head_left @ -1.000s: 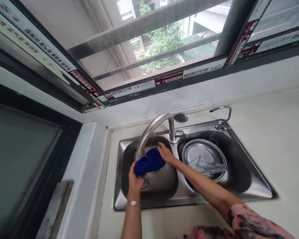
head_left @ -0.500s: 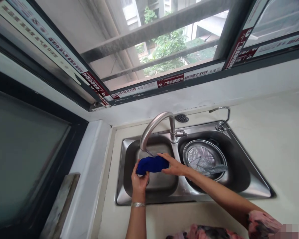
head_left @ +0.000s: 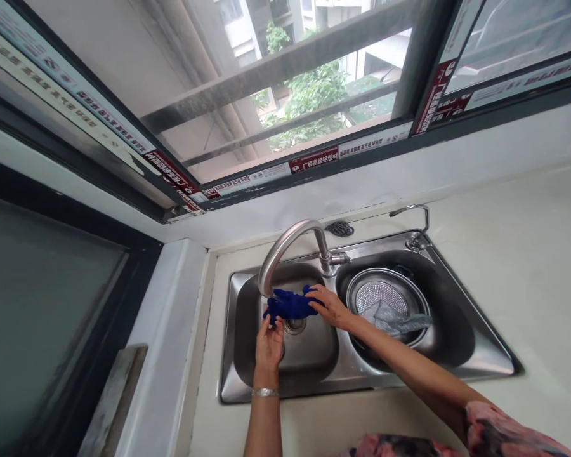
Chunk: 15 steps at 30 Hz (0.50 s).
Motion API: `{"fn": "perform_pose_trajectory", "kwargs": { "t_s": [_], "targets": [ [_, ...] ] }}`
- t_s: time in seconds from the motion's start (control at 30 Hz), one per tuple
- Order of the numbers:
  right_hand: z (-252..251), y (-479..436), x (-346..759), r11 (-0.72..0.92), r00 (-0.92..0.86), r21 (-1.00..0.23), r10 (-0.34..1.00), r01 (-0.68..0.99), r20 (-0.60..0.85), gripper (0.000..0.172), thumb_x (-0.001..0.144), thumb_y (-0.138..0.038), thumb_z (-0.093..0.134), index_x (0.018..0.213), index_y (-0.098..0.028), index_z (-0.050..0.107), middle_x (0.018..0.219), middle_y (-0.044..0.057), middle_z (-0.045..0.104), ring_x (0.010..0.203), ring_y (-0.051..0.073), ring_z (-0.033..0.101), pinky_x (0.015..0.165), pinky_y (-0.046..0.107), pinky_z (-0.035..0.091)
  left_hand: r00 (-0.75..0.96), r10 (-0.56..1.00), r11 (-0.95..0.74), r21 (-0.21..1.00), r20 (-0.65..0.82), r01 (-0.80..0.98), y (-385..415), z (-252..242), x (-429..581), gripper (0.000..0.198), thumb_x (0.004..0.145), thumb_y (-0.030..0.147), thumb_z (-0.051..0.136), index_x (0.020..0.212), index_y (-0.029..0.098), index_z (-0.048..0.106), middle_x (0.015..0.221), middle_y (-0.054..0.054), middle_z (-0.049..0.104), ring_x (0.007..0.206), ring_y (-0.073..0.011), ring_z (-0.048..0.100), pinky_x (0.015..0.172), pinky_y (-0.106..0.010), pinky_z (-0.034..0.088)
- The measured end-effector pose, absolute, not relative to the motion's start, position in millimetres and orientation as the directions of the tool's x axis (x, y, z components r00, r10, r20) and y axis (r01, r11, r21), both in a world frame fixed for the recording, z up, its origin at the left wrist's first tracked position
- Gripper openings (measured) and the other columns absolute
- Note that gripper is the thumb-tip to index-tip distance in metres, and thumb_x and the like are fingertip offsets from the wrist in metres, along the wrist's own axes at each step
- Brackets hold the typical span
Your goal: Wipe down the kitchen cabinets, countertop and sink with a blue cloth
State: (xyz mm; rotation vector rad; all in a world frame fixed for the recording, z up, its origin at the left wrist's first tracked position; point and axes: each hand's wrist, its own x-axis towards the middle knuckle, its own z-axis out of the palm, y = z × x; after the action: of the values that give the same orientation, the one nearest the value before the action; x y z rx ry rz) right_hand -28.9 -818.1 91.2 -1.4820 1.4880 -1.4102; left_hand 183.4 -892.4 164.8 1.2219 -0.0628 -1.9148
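Both hands clamp the bunched deep-blue cloth: left hand grips its lower left end from below, right hand its right end. Cloth hangs over the left basin drain, just under the curved steel tap spout, likely so drips fall inside the stainless double sink. Basin walls close; open room above. Right basin holds a round metal strainer with a grey rag.

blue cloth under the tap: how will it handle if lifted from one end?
Probably floppy: the blue cloth is bunched and creased between the left hand and right hand, holding no shape of its own. Held right under the faucet spout, it may be wet, so likely heavier and drippy. Unlikely to roll or break.
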Motion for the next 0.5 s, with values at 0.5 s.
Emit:
{"fn": "perform_pose_trajectory", "kwargs": {
  "t_s": [0.5],
  "targets": [
    [84.5,-833.0,5.2,-0.083,-0.315,-0.991,-0.943,-0.102,0.111,0.026,0.095,-0.034,0.060,0.113,-0.023,0.074,0.129,0.011,0.065,0.122,0.024,0.062,0.114,0.044,0.045,-0.070,-0.744,-0.563,0.566,-0.665,0.602,-895.5,153.1,196.0,0.011,0.082,0.015,0.064,0.082,0.020,0.054,0.065,0.006,0.054,0.051,-0.0052,0.049,0.048,-0.014,0.041]
  ]
}}
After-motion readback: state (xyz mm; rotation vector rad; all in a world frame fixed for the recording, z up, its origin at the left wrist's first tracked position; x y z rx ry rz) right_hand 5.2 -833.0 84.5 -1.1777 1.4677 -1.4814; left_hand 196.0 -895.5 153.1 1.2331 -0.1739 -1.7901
